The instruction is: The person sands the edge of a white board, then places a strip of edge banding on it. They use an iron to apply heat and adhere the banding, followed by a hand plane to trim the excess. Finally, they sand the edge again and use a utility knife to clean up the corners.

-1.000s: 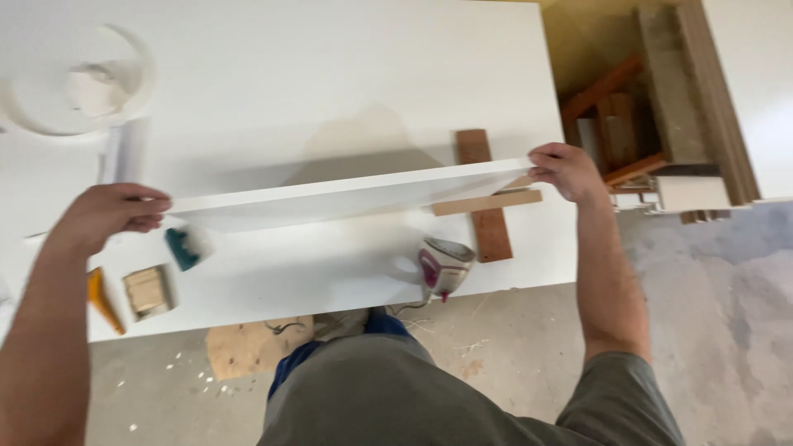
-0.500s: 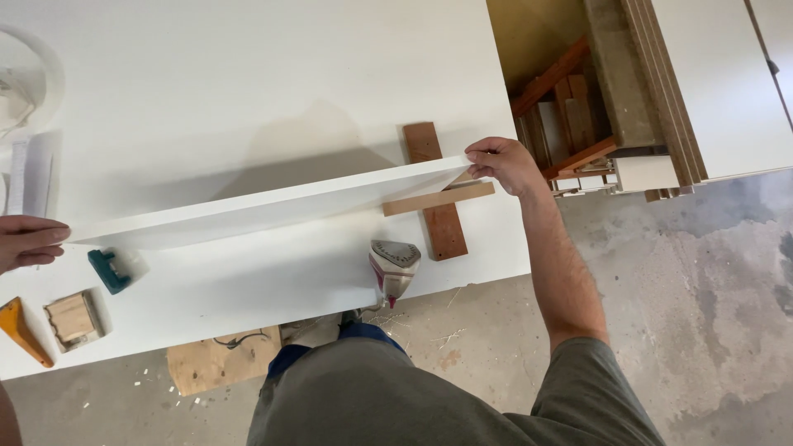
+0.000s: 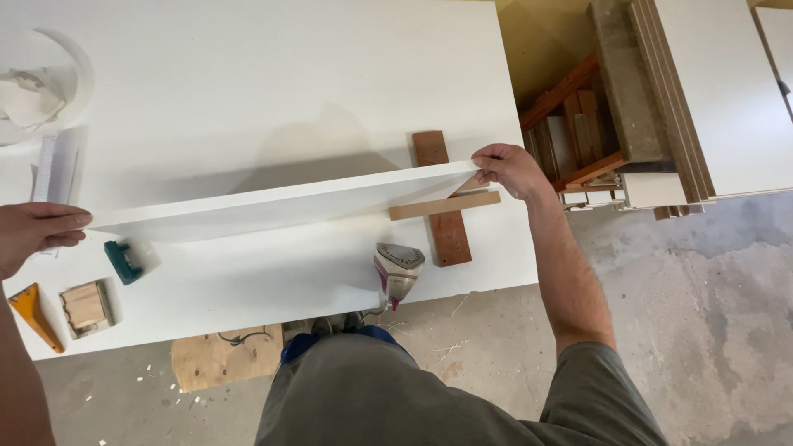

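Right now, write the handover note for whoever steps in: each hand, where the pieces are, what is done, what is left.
Left hand: grips the left end of the long white panel.
Right hand: grips the panel's right end, above the crossed wood strips.
The panel is held up between both hands over the white worktable, tilted, not lying flat.
On the table near the front edge: a clothes iron standing on end, a teal tool, a small wood block, an orange wedge.
Done: panel lifted. Left: it is not yet set down anywhere.
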